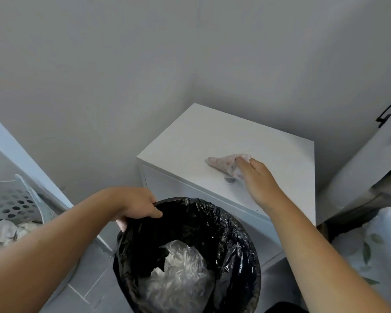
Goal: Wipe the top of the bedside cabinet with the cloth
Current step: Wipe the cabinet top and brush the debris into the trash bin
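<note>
A white bedside cabinet (212, 136) stands in the corner of the room. On its top lies a pale speckled cloth (224, 163), bunched into a wedge. My right hand (257, 179) presses down on the cloth's right end, fingers closed over it. A small dark scrap (230, 180) lies on the top just in front of the cloth. My left hand (138, 204) grips the rim of a bin lined with a black bag (224, 222), held against the cabinet's front edge. Crumpled clear plastic (181, 274) sits inside the bag.
A grey perforated laundry basket (11, 204) with pale fabric stands at the left. A bed with leaf-print bedding (370, 245) is at the right, its grey headboard (370, 163) beside the cabinet. A black cable (386, 114) hangs at the right edge. Grey walls enclose the corner.
</note>
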